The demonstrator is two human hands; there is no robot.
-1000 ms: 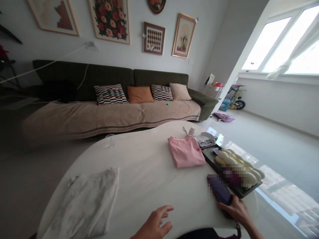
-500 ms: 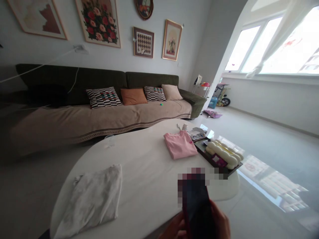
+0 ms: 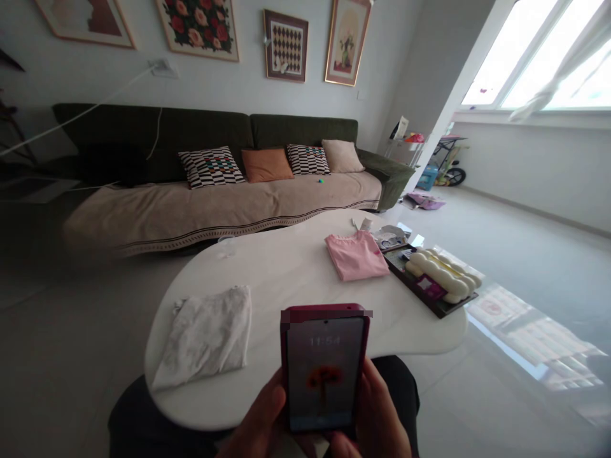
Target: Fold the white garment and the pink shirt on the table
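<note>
Phone held upright in both hands, low in the middle of the view, just in front of the near edge of a white table. Its case is dark red. The lit screen shows a time that reads roughly "11:54" in pale digits, though the figures are faint, above an orange flower on a dark ground. The left hand wraps the phone's left edge and the right hand wraps its right edge, so each grip is closed around the phone.

On the table, to the left, lies a folded white cloth. Farther back and to the right lies a folded pink shirt. Just right of the shirt sits a dark tray at the table's edge; in it lie pale, sausage-shaped cushions or rolls and a small purple packet whose print is too small to read. Beyond the shirt are small papers and packets, also unreadable.

Behind the table stands a long dark green sofa with a beige cover on the seat and four pillows: two black-and-white checked, one orange, one beige. Framed pictures hang on the wall above it. Bright windows fill the upper right.
</note>
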